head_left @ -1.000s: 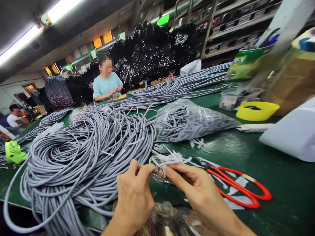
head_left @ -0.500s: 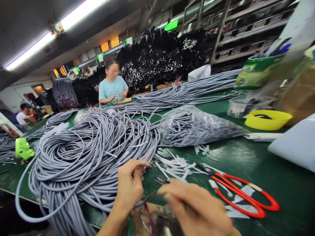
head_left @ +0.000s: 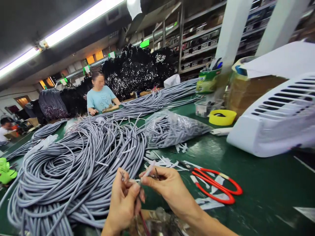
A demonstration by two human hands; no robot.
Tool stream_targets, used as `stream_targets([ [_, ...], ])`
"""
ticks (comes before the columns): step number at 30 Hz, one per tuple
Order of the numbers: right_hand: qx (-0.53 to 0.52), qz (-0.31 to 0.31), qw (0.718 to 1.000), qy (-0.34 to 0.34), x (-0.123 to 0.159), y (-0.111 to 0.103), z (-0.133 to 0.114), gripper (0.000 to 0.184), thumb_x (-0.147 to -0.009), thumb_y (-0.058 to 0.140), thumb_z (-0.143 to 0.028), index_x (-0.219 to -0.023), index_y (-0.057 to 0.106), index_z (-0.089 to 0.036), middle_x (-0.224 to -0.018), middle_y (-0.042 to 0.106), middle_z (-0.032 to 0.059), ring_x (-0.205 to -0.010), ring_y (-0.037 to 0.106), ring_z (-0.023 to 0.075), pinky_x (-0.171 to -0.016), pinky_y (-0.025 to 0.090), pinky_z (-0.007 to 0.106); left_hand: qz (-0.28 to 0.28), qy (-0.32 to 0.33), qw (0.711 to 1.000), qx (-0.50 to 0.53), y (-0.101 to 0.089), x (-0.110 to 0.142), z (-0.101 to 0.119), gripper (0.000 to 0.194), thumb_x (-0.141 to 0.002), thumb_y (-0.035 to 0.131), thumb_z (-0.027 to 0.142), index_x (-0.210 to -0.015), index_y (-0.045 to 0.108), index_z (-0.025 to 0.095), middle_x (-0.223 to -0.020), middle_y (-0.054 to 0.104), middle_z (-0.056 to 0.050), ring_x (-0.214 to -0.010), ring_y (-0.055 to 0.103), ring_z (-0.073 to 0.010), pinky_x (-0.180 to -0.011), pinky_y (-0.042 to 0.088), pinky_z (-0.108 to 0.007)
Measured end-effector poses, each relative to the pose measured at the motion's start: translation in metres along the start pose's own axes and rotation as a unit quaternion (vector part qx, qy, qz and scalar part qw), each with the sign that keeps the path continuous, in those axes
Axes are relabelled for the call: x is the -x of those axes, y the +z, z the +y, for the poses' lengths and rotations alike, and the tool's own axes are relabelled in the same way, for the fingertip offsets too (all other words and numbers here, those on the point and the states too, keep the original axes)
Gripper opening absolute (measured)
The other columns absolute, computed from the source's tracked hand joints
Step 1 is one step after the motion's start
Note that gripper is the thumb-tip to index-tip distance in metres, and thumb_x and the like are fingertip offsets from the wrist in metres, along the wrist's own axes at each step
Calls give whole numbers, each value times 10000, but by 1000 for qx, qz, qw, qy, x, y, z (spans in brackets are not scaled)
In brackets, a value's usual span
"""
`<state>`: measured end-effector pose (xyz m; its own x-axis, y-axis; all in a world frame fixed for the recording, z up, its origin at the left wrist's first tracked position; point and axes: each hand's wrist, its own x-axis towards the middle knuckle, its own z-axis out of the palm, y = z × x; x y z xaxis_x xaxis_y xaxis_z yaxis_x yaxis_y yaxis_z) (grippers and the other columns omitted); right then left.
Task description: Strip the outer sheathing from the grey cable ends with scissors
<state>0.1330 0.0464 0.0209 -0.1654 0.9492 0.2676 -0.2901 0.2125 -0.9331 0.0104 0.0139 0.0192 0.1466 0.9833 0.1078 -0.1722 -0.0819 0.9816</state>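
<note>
The left hand (head_left: 124, 198) and right hand (head_left: 169, 185) are pinching a narrow, pale strip (head_left: 149, 168) between thumbs and fingertips, leaving hardly any gap. The strip is slanting upward over the green table (head_left: 261, 186), between the gray cables (head_left: 73, 170) and the red-handled scissors (head_left: 208, 180). It is looking whitish, thin and slightly translucent. Farther back, a green tub (head_left: 206, 84) is carrying printing too blurred to read.
</note>
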Motion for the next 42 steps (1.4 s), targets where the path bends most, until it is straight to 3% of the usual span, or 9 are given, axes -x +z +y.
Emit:
stream_targets([
  [6,218,100,938,-251,6,4,8,254,-742,610,-231,-506,546,-162,-478,483,-26,-433,444,90,-394,368,193,115,5,993,-8,9,3,-8,519,-648,629,578,-686,253,221,-511,374,118,-347,246,6,-317,209,-84],
  [11,210,19,899,-383,15,9,6,145,-764,541,-65,-693,618,-165,-621,597,15,-547,566,99,-500,459,175,202,30,979,-10,6,-1,-8,511,-639,643,567,-702,272,222,-525,344,119,-360,255,-1,-325,219,-94],
  [13,172,11,920,-352,13,4,3,128,-772,556,-117,-668,603,-175,-596,581,4,-523,546,98,-470,444,176,202,32,979,-2,4,-3,-5,482,-659,628,564,-757,299,225,-520,388,119,-346,251,-1,-323,208,-95],
  [18,48,185,974,-121,-4,-15,4,264,-787,550,-421,-713,602,-173,-521,517,-28,-325,285,42,-292,220,179,157,31,987,1,4,-2,0,538,-683,607,561,-1005,330,232,-535,463,106,-304,220,1,-304,150,-114],
  [20,57,121,988,-81,-5,-15,6,361,-748,556,-505,-811,627,-157,-617,587,8,-325,278,37,-292,223,187,153,26,988,3,5,0,0,558,-680,621,547,-1041,340,226,-533,461,103,-315,233,-2,-314,163,-117],
  [24,196,-30,976,-87,1,-7,6,296,-696,624,-443,-700,662,-149,-616,633,31,-404,421,80,-376,326,204,129,-6,992,8,5,1,0,568,-643,666,528,-1032,426,191,-493,410,105,-351,244,-12,-338,182,-121],
  [33,113,210,968,-79,-13,-28,-3,339,-712,567,-492,-646,595,-161,-550,528,-10,-385,338,62,-346,254,195,88,-25,996,-7,5,1,4,491,-611,669,560,-820,539,136,-464,394,91,-352,194,-2,-347,155,-142],
  [38,110,19,993,-26,-6,-17,-8,311,-604,684,-448,-671,651,-146,-587,592,5,-369,330,47,-340,255,194,78,-30,996,-32,4,2,-1,483,-642,646,559,-856,498,152,-477,429,81,-368,249,-17,-360,173,-143],
  [42,122,107,986,-47,-7,-23,-11,295,-643,649,-432,-548,606,-157,-491,566,9,-435,451,99,-416,359,214,74,-36,995,-56,7,4,-3,472,-663,636,546,-897,433,191,-482,450,86,-374,275,-30,-371,188,-144],
])
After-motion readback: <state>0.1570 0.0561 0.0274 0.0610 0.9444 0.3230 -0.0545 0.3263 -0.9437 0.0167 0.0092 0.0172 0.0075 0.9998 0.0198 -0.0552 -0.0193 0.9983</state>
